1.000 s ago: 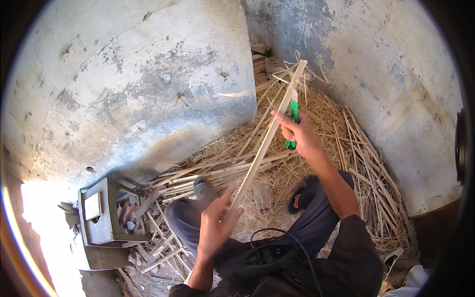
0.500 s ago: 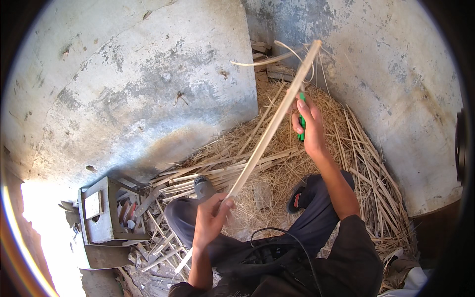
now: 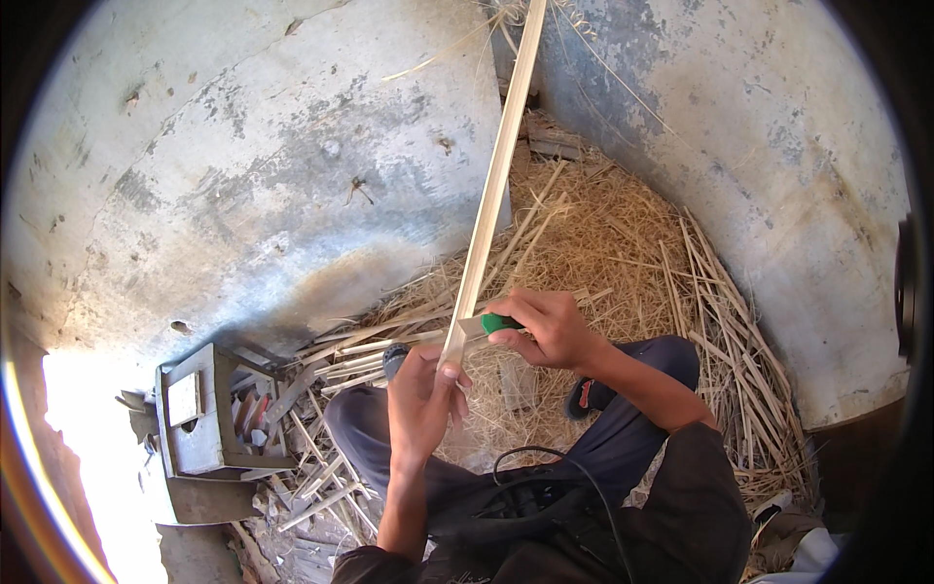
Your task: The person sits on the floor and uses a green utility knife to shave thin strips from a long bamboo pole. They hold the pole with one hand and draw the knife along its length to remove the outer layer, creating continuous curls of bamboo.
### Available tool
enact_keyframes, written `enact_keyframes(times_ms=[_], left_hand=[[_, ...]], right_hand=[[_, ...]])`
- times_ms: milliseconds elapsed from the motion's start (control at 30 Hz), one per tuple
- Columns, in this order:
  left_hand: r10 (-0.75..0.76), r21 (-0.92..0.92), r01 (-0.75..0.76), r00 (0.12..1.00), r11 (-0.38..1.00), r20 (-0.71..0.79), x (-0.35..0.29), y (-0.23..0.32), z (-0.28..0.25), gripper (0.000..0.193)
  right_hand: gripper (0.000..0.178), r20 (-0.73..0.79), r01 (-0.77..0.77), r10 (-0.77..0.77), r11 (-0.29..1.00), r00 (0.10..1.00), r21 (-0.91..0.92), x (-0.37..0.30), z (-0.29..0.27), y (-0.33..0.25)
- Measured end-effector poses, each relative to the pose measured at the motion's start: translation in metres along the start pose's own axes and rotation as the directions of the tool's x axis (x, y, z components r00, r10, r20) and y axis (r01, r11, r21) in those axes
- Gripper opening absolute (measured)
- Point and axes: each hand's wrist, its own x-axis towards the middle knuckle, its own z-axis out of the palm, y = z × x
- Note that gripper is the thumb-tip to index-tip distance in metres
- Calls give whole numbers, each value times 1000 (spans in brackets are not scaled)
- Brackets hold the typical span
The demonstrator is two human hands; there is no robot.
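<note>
Head view: you look down past your lap into a corner between a left wall [image 3: 243,185] and a right wall [image 3: 778,165], both with worn, flaking paint
Left hand [image 3: 418,407]: pinching the lower end of a pale wooden strip [image 3: 500,180], your thumb laid over its face and your fingers curled round behind it
Wooden strip: slanting up and slightly to the right from your left hand, in front of the corner, its far end running out past the upper edge of view
Thin curls [image 3: 512,14]: around the far part of the strip, fine and pale against the walls
Right hand [image 3: 553,331]: wrapped about a green-handled knife [image 3: 501,323], palm turned down, fingers pressed together on the handle
Knife blade [image 3: 471,326]: pointing left, against the strip's right side, just above your left hand
Shavings [image 3: 618,219]: a straw-coloured heap on the floor beyond your hands, reaching to the foot of the right wall
Loose strips [image 3: 744,375]: lying lengthwise to the right of your right leg, with more of them to the left of your left leg
Box [image 3: 201,430]: at the left, its side facing you pale, with small scraps inside
Legs [image 3: 637,389]: bent and apart in dark trousers, dark shoes showing at the ends
Cable [image 3: 587,484]: black, looping across your lap
</note>
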Motion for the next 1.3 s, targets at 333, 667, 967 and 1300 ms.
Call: enact_keyframes(times_ms=[333,667,967,1300], left_hand=[[72,8,-71,993,997,-95,3,1,2,28],[90,-67,-96,992,993,-86,7,2,1,25],[87,-40,-91,993,995,-81,5,3,2,22],[78,-9,-79,993,997,-90,-1,4,2,24]], right_hand=[[37,-26,69,-70,997,997,-30,-1,11,-9],[36,-11,92,-94,990,996,-110,0,9,-14],[36,-50,91,-102,978,994,-188,2,5,-15],[33,-10,91,-96,968,995,-234,5,-2,-20]])
